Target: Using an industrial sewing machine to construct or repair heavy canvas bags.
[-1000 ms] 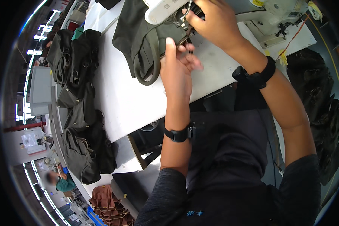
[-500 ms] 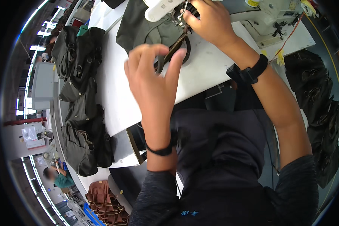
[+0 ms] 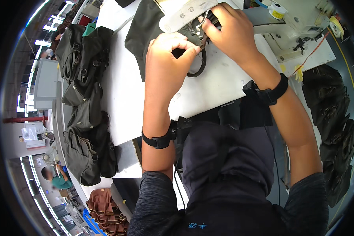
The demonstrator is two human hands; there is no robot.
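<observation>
A dark olive fabric bag [image 3: 139, 35] lies on the white table under the head of a sewing machine [image 3: 190, 13]. My left hand [image 3: 167, 63] is closed in a pinch at the bag's zippered edge, just in front of the presser foot [image 3: 200, 33]. It covers much of the bag. My right hand [image 3: 234, 35] is curled beside the needle area, thumb bent in next to a curved metal lever [image 3: 204, 19]. What its fingers hold is hidden behind the machine head. A dark loop strap [image 3: 202, 65] hangs out below the pinch.
Several dark olive bags [image 3: 80, 106] are heaped left of the table [image 3: 124, 118]. Brown bags [image 3: 104, 208] sit lower left, and dark fabric pieces [image 3: 330, 114] hang at the right. A small white bottle [image 3: 277, 11] stands at the machine's base. Another person [image 3: 61, 179] works far left.
My left hand has moved up and right from an open, spread pose to a pinch at the bag's edge. My right hand stays by the needle area.
</observation>
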